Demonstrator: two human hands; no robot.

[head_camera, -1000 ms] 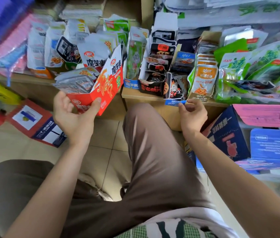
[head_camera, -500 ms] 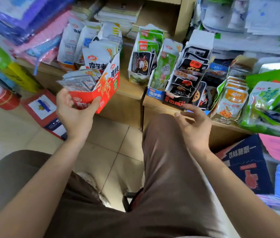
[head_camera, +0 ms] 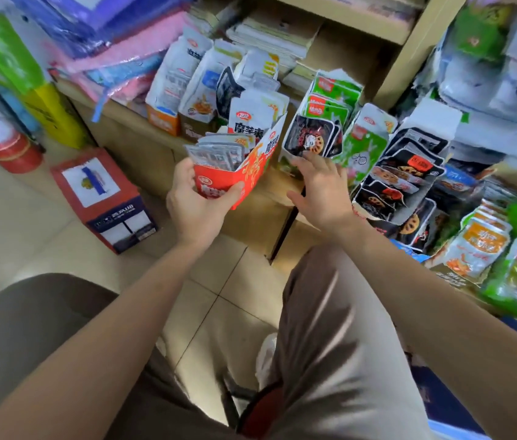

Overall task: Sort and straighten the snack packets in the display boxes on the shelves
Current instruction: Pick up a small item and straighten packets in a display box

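Observation:
My left hand (head_camera: 198, 206) grips the near end of a red display box (head_camera: 244, 173) filled with silvery snack packets (head_camera: 219, 155), held just in front of the wooden shelf (head_camera: 143, 144). My right hand (head_camera: 320, 185) is open, its fingers reaching up to the foot of a display box with black and green packets (head_camera: 312, 138). To the right stands a white box of black lotus-root packets (head_camera: 403, 173). More white snack boxes (head_camera: 197, 90) stand behind the red box.
A red and navy carton (head_camera: 105, 198) sits on the tiled floor at the left, next to a red cylinder (head_camera: 0, 138). Green and orange packets (head_camera: 485, 246) crowd the right shelf. Folded cloths (head_camera: 117, 49) are stacked at the upper left. My knees fill the foreground.
My right hand left the shelf edge by the black packets and moved left and up to the black-and-green box. The red box moved right, nearer the shelf, still in my left hand.

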